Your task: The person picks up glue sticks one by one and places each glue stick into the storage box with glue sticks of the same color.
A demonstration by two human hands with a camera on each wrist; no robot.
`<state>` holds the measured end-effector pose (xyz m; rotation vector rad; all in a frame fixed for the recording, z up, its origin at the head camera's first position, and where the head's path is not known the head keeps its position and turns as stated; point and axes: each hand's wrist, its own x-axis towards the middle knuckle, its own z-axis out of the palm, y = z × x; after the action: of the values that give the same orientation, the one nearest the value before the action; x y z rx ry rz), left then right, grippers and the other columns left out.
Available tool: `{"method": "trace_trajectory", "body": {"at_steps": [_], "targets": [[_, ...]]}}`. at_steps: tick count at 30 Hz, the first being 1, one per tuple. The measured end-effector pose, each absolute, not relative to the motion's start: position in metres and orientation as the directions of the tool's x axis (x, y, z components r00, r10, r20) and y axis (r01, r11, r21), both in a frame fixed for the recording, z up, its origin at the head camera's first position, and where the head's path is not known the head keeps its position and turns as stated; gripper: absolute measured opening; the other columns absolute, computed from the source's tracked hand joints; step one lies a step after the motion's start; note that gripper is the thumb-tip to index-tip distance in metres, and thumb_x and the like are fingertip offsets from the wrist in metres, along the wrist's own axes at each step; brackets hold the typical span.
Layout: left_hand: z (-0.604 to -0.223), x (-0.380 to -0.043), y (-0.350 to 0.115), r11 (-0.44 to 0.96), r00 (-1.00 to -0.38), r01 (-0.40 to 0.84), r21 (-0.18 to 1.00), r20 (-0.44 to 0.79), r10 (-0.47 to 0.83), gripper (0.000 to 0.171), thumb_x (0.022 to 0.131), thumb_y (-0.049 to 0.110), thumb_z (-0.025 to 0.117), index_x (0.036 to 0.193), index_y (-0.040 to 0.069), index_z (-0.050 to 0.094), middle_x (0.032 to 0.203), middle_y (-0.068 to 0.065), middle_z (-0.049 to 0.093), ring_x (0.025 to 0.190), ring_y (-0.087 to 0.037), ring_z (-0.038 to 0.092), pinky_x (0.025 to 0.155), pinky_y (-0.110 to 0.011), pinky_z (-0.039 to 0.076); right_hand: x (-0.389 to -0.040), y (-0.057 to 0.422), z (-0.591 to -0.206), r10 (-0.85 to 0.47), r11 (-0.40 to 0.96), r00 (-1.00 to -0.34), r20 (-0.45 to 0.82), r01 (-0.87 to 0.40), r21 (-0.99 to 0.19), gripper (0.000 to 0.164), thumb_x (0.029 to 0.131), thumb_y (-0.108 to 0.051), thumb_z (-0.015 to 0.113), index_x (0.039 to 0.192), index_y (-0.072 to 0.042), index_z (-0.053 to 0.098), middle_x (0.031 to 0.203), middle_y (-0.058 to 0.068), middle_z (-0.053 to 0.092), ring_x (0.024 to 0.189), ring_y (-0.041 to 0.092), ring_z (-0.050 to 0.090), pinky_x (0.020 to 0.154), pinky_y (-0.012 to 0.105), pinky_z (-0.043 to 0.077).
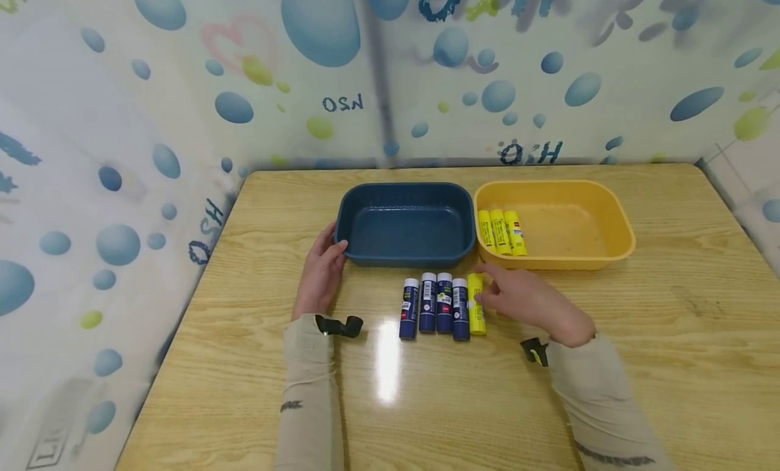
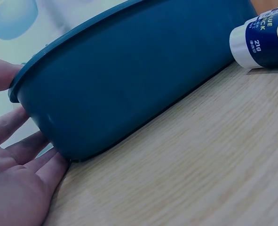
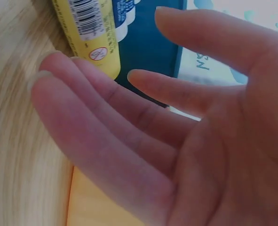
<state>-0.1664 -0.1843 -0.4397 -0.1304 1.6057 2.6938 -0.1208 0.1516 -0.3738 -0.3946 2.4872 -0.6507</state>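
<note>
My left hand [image 1: 321, 271] grips the front left corner of a dark blue plastic bin [image 1: 405, 260]; in the left wrist view the thumb is at its rim and the fingers lie along the outer wall. My right hand [image 1: 527, 298] is at a yellow glue stick [image 1: 477, 315] on the table, fingers loosely bent and spread, not closed round it. In the right wrist view the fingertips are close to the stick's end; contact is unclear. Several dark blue glue sticks [image 1: 445, 308] with white caps lie in a row left of the yellow one.
A yellow bin [image 1: 569, 262] stands against the blue bin's right side, with three yellow glue sticks [image 1: 501, 233] at its left end. Both bins stand near the back of the wooden table [image 1: 231, 363]. A wall with painted drops rises behind it.
</note>
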Motion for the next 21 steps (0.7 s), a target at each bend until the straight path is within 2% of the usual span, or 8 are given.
{"method": "trace_trajectory", "body": {"at_steps": [6,11,16,21], "targets": [[-0.441,-0.167,-0.185,-0.466,-0.996,-0.049,0.883,-0.075,-0.039,0.051,0.087,0.000,0.053,0.134,0.007,0.037,0.138,-0.007,0.033,0.123,-0.018,0.037,0.098,-0.027,0.033,-0.122,0.151,-0.379,-0.380,0.850,-0.820,-0.429,-0.126,-0.511,0.055,0.087,-0.034,0.055,0.133,-0.012,0.036,0.078,0.001,0.056,0.061,0.015,0.051,0.054,0.028,0.041],[-0.441,-0.168,-0.185,-0.466,-0.996,-0.053,0.883,-0.083,-0.044,0.051,0.086,-0.001,0.053,0.134,0.008,0.037,0.137,-0.007,0.034,0.122,-0.019,0.038,0.098,-0.027,0.033,-0.124,0.149,-0.382,-0.395,0.849,-0.828,-0.398,-0.163,-0.502,0.056,0.086,-0.033,0.057,0.134,-0.012,0.035,0.076,0.001,0.055,0.062,0.016,0.050,0.054,0.028,0.040],[-0.440,-0.168,-0.185,-0.479,-0.996,-0.052,0.876,-0.084,-0.044,0.051,0.086,-0.001,0.053,0.134,0.007,0.037,0.137,-0.007,0.034,0.123,-0.020,0.036,0.098,-0.028,0.032,-0.124,0.147,-0.387,-0.422,0.842,-0.833,-0.359,-0.213,-0.495,0.052,0.084,-0.033,0.060,0.129,-0.014,0.041,0.075,0.000,0.053,0.062,0.015,0.048,0.054,0.028,0.040],[-0.441,-0.168,-0.185,-0.478,-0.996,-0.052,0.877,-0.081,-0.041,0.051,0.087,-0.002,0.052,0.134,0.007,0.037,0.137,-0.007,0.034,0.123,-0.020,0.036,0.098,-0.028,0.033,-0.124,0.146,-0.389,-0.419,0.848,-0.832,-0.363,-0.215,-0.485,0.055,0.082,-0.034,0.063,0.130,-0.015,0.042,0.076,0.000,0.053,0.064,0.015,0.048,0.056,0.028,0.040]]}}
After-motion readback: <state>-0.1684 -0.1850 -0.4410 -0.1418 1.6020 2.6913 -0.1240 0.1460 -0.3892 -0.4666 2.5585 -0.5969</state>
